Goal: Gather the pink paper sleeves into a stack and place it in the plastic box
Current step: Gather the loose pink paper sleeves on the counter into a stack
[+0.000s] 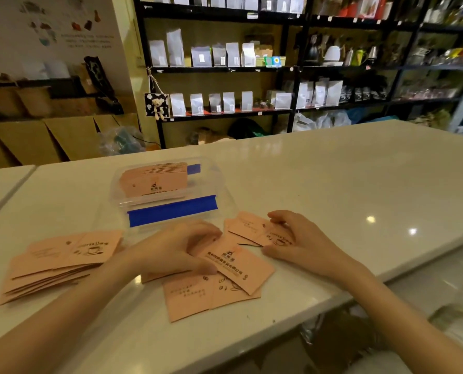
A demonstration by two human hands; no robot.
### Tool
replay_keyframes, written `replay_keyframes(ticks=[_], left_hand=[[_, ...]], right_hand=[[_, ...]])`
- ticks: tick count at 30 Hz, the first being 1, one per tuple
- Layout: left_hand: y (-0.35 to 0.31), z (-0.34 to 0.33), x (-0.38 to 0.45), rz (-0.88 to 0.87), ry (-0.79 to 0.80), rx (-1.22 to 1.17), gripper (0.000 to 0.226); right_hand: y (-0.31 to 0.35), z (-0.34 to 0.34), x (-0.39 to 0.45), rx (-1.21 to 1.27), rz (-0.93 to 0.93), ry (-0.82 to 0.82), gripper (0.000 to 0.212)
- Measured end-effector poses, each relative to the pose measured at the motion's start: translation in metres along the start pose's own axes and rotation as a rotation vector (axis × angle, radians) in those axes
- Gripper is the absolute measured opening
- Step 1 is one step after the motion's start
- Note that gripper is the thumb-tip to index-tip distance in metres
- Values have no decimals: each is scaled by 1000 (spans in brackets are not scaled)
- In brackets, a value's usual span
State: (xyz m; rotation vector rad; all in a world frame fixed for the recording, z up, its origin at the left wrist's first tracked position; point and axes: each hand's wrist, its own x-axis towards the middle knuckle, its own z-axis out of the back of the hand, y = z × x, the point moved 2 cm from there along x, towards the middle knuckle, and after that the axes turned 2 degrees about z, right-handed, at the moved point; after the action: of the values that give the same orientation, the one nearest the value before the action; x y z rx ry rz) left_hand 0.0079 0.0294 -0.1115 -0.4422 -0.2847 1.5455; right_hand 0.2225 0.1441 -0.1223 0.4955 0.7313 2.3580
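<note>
Loose pink paper sleeves (233, 261) lay scattered on the white table (360, 184) just before the plastic box (171, 184), which already held some. The left hand (180, 248) pinched one sleeve's edge between curled fingers, while the right hand (296, 236) pressed half-open on others. Thin, light and slippery, they would probably be best squared up and gripped by the long edges.

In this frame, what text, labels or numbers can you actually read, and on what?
Pink sleeves: a cup logo and rows of black characters, too blurred to read.
Sleeves in the box: print unreadable.
Wall poster: small lines, too blurred.
Shelf bags: labels too small.
Nothing can be quoted.
</note>
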Motion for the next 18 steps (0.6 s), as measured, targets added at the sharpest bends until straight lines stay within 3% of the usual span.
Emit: replay_keyframes(ticks=[10,18], left_hand=[[-8,9,-16,5,-257,-50,69],[1,52,-70,-25,-575,-122,78]], right_hand=[[9,6,6,61,50,-127,66],[68,7,29,199,266,-187,57]])
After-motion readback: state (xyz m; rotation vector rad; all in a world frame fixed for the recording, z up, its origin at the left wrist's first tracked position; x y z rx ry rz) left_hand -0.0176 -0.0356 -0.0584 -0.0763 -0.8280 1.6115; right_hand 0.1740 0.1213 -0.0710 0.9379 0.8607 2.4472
